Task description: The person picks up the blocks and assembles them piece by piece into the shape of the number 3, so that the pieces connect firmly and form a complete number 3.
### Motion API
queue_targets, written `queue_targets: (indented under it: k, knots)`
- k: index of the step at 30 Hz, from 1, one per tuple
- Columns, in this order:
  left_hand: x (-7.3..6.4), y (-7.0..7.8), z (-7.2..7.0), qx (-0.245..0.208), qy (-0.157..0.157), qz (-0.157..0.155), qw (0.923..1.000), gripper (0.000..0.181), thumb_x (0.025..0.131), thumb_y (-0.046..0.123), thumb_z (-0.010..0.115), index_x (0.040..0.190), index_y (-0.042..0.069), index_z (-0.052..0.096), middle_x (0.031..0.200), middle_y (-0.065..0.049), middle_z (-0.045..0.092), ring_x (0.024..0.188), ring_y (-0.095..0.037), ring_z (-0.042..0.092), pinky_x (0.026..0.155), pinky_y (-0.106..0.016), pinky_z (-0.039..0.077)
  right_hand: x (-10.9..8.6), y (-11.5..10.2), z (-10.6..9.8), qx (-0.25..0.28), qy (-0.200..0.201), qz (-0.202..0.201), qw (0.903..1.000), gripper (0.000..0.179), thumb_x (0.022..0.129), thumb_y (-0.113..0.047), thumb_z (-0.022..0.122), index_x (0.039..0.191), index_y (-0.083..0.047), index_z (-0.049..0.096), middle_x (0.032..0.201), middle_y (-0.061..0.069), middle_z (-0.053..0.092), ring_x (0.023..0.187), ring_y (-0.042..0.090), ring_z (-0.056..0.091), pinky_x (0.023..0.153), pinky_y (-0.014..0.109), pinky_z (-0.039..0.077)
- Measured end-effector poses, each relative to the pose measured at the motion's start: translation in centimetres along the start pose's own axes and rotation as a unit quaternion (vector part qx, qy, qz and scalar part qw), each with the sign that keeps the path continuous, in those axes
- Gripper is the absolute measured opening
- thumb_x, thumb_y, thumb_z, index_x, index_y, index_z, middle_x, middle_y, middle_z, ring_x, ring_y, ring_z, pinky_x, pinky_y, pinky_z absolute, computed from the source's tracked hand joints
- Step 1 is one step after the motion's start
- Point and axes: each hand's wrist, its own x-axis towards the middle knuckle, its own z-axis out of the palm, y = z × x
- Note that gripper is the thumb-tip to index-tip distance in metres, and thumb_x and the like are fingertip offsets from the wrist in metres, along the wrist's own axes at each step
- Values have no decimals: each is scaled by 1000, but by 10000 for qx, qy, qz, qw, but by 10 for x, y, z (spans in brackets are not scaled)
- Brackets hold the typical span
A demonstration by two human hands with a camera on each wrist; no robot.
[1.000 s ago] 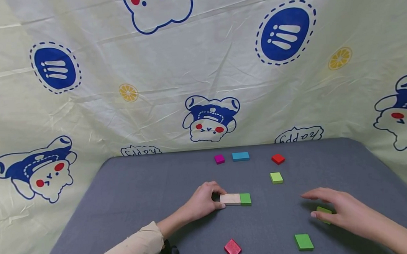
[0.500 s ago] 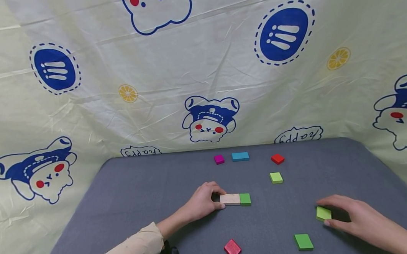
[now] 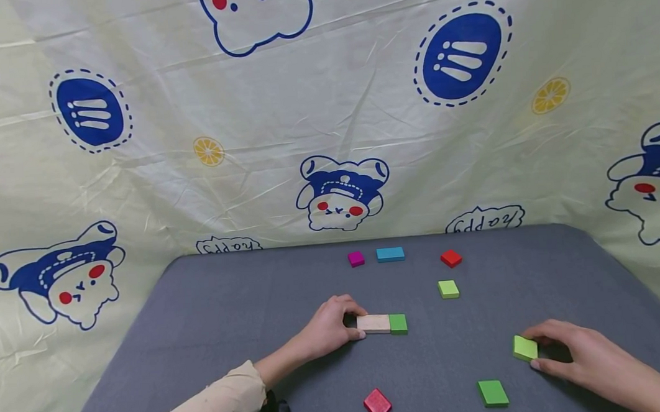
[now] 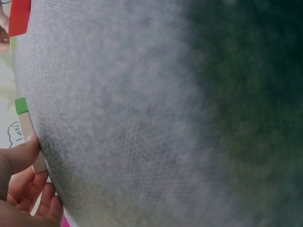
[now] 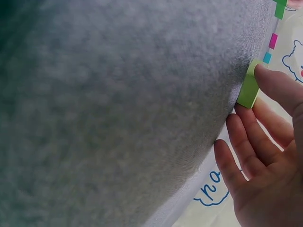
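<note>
In the head view my left hand (image 3: 328, 330) pinches the left end of a pale wooden block (image 3: 373, 324) between thumb and fingers. A small green block (image 3: 398, 324) sits flush against that block's right end. The left wrist view has my thumb across the wooden block (image 4: 28, 125), fingertips behind it. Over on the right, my right hand (image 3: 581, 354) holds a light green block (image 3: 525, 348) by its near and far corners. The right wrist view brings out the same light green block (image 5: 248, 87), with the thumb on one side and a fingertip at its lower end.
Toward the table's back lie a magenta block (image 3: 356, 259), a blue block (image 3: 390, 254) and a red block (image 3: 451, 258). A second light green block (image 3: 448, 289) lies right of centre. Nearer are a pinkish-red block (image 3: 378, 404) and a green block (image 3: 493, 393). A printed cloth (image 3: 258, 110) hangs behind.
My right hand has come from above and left of the light green block, drawn back rightward, and taken its edges between thumb and finger. My left hand stays in place.
</note>
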Motion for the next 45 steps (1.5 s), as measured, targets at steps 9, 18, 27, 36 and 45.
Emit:
queue_targets:
  k: [9,18,27,36,45]
  knots:
    - [0,0,-1,-11,-7,-42,10000,25,83,15,80,108,15,75,101,10,61,95,-9,50,84,-28,43,4,-6,0,95,140,-446,9989,39,80,-43,79,111,-22,67,102,-13,60,87,-2,55,73,31,50]
    - [0,0,-1,13,4,-64,10000,25,83,15,80,108,14,75,100,9,61,94,-10,50,83,-28,43,15,-25,0,194,303,-823,9960,38,82,-46,77,112,-25,67,104,-16,61,94,3,58,77,35,51]
    - [-1,0,-1,16,4,-79,10000,26,83,14,80,108,14,75,101,9,61,96,-10,51,85,-29,43,33,-50,-2,195,492,-1338,9896,34,83,-38,78,113,-27,66,106,-19,59,97,5,58,82,36,50]
    - [-1,1,-2,54,-17,-90,9999,26,83,15,80,108,14,74,101,10,61,96,-9,50,85,-28,43,51,-72,1,316,499,-1714,9834,33,85,-33,78,115,-27,65,107,-19,58,97,7,56,84,36,49]
    - [0,1,-1,117,-20,-94,9999,26,83,16,80,109,13,74,102,9,61,96,-10,50,85,-28,43,72,-87,0,381,181,-1724,9841,37,84,-28,79,117,-22,66,104,-16,58,94,10,56,83,38,49]
